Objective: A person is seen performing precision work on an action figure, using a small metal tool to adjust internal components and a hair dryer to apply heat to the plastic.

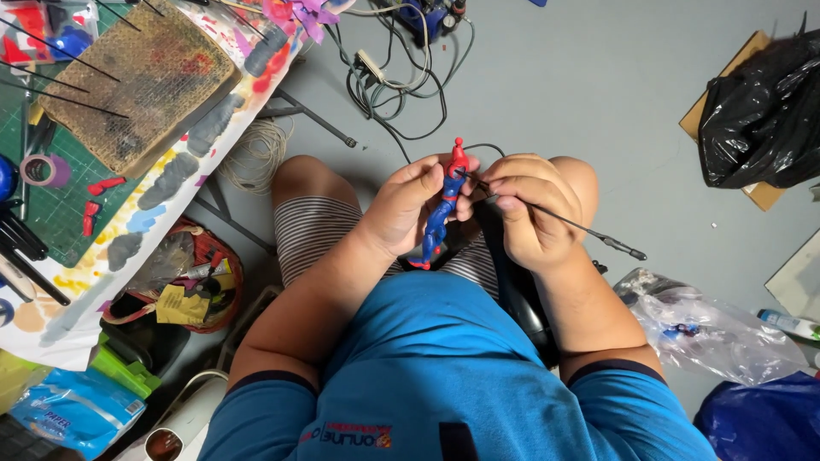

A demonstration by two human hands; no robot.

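Over the lap, left hand [408, 207] gripping figurine [442, 207]

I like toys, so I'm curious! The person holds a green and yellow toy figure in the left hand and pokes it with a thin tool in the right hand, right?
Not quite. The head view shows the toy figure is red and blue. The left hand does hold it, and the right hand holds the thin tool to it.

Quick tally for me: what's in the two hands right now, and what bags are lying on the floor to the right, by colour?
Red and blue figure, in the left hand: 1
Thin dark tool, in the right hand: 1
Black bag: 1
Clear bag: 1
Blue bag: 1
Total: 5
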